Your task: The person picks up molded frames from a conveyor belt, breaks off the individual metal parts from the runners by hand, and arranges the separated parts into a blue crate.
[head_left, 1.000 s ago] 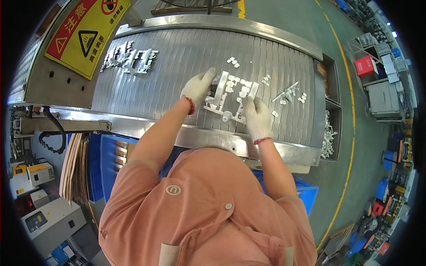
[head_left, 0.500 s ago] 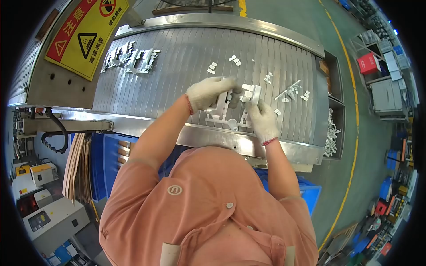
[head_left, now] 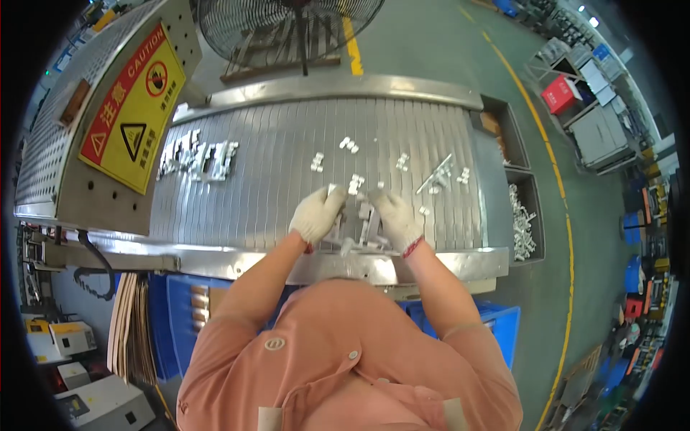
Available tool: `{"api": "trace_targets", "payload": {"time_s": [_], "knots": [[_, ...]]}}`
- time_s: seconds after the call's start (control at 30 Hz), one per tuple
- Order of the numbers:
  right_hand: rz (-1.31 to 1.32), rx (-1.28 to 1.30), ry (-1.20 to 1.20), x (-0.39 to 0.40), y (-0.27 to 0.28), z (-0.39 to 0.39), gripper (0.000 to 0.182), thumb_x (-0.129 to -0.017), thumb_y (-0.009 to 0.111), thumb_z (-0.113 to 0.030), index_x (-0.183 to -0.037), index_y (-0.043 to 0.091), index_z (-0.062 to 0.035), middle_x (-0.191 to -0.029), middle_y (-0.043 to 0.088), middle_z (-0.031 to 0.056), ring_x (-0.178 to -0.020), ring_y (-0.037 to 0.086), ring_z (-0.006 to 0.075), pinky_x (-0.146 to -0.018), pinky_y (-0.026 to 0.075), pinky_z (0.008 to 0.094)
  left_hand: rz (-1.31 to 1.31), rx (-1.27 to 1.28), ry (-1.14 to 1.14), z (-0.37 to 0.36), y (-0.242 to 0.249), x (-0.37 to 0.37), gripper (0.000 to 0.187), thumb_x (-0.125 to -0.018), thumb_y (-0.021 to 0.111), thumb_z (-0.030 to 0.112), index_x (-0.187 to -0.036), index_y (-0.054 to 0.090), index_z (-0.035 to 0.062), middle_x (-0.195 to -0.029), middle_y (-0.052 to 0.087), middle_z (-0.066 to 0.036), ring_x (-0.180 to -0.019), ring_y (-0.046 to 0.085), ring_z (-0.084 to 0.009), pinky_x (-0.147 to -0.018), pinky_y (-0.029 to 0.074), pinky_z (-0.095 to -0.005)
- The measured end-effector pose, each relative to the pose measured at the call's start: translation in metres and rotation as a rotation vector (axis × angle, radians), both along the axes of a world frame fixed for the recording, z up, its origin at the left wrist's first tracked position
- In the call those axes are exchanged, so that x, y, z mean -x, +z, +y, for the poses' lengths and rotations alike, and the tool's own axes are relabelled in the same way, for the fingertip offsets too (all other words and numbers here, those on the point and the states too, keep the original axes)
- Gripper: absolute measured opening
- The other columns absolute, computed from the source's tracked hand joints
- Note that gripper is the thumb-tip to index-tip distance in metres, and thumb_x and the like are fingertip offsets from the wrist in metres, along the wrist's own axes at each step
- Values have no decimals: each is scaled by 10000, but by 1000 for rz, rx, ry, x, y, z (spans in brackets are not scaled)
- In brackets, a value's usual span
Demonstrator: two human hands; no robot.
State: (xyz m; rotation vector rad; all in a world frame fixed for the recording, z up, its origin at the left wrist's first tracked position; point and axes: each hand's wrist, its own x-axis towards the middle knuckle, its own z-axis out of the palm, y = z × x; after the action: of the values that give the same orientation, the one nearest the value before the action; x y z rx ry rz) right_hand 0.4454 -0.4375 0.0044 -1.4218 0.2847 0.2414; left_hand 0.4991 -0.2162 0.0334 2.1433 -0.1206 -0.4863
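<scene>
My left hand, in a white knitted glove, is closed around the left side of a silvery cast metal frame. On its right side my right hand, gloved too, grips the same casting. The frame is held low over the near part of the slatted metal conveyor, partly hidden by the gloves. Just beyond my fingertips lies a cluster of small metal tabs. More tab clusters are scattered farther off, and a long thin rod-like scrap lies to the right.
Several castings lie at the conveyor's left, by a machine housing with a caution sign. Grey bins with metal scrap stand at the right end. Blue crates are below the near rail, and a fan stands beyond.
The tab cluster that was at my right hand now lies on the conveyor ahead of my hands. Both hands have drawn nearer the near rail around the frame. The camera view has tilted upward.
</scene>
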Motion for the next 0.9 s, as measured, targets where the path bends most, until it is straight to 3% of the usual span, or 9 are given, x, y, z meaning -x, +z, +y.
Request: {"api": "trace_targets", "payload": {"time_s": [0.07,0.13,0.2,0.23,0.37,0.47,0.67,0.77,0.9], "knots": [[-81,-108,24,-3,-52,-6,528,-1118,645,-421,-1360,750,36,-1200,809,106,-1094,716,188,-978,561,364,-22,35,-8,2,-4,-2,737,-1082,462,671,-1133,771,4,-1005,809,-206,-1007,773,-390,-936,563,-471],[-140,-52,21,-9,-50,-1,548,-1115,642,-442,-1366,745,34,-1212,814,124,-1121,730,207,-991,562,376,-25,88,-28,4,-1,-3,745,-1085,453,676,-1151,776,9,-1024,809,-214,-1023,775,-390,-946,563,-469],[-182,166,-39,-12,-40,6,572,-1107,637,-468,-1386,737,21,-1209,821,155,-1138,750,245,-998,568,397,-13,69,9,5,-1,-4,782,-1088,437,692,-1172,776,-8,-1049,813,-220,-1043,781,-379,-959,563,-464],[-130,512,-13,-13,-9,5,623,-1084,623,-539,-1395,737,-12,-1186,823,235,-1163,782,363,-1010,580,474,-5,68,35,4,-6,-3,788,-1090,434,693,-1172,775,-12,-1052,815,-217,-1043,782,-378,-959,563,-463],[-42,984,-114,-11,21,20,687,-1042,611,-646,-1326,766,-40,-1161,812,284,-1168,755,495,-999,571,576,-17,10,84,-7,14,12,796,-1092,424,700,-1171,778,-8,-1055,819,-205,-1047,780,-381,-964,561,-463],[10,996,-66,-1,41,19,671,-1047,604,-647,-1223,776,-22,-1106,801,303,-1136,753,507,-971,571,592,33,33,136,-7,9,15,766,-1113,405,656,-1237,775,-3,-1162,828,-196,-1109,768,-408,-1020,549,-476],[-169,1009,-4,18,18,12,635,-1061,616,-607,-964,734,9,-946,749,333,-947,726,562,-826,567,623,-75,36,183,-13,1,12,790,-1117,395,685,-1099,761,-15,-975,797,-185,-932,773,-347,-907,567,-463],[-246,905,-31,24,21,7,593,-1057,652,-555,-943,702,25,-884,739,320,-900,724,561,-783,562,609,-10,80,145,-15,7,12,789,-1133,394,682,-1059,747,-20,-957,783,-181,-863,761,-305,-865,577,-456],[-207,782,16,24,9,-10,577,-1055,645,-513,-952,687,53,-900,724,337,-908,716,549,-803,548,575,490,524,195,-16,-25,11,858,-1121,386,742,-1036,764,-24,-954,790,-155,-863,744,-291,-870,580,-445]]}}
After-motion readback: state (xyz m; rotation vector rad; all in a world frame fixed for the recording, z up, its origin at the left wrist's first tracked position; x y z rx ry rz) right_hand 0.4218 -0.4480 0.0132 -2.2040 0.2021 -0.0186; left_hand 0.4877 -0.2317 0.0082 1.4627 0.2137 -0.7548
